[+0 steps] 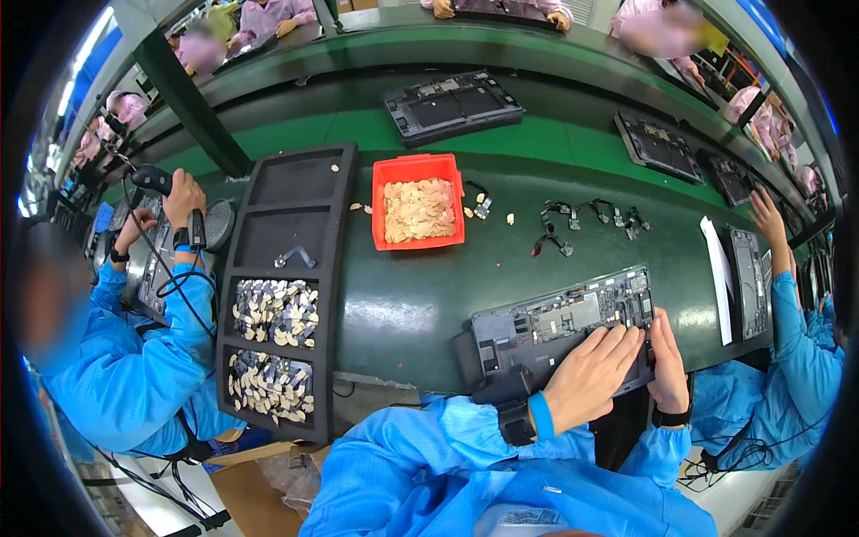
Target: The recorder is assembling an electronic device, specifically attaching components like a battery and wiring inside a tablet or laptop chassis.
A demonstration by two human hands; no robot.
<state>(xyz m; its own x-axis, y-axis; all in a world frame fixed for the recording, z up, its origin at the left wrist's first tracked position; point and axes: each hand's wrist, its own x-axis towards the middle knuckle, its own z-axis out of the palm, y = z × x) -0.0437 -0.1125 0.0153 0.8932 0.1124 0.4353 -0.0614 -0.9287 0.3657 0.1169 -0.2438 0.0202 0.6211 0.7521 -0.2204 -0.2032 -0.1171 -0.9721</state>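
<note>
An opened laptop base [510,345] lies tilted at the table's near edge, its circuit board [573,313] exposed. My left hand [591,376] reaches over it, fingers stretched out and lying on the inside right of the board; anything under the fingertips is hidden. At the right side, my right hand [667,367] grips the base's edge, its fingers pointing away from me. Behind the laptop base, several small dark cables with connectors [564,246] are scattered on the green table [394,313].
A red bin [380,237] holds small beige pieces. Left of it, a black compartment tray [327,295] contains small dark and beige parts. More opened laptops [456,107] stand on the far line. A white sheet [716,277] lies at right. Co-workers in blue sit on both sides.
</note>
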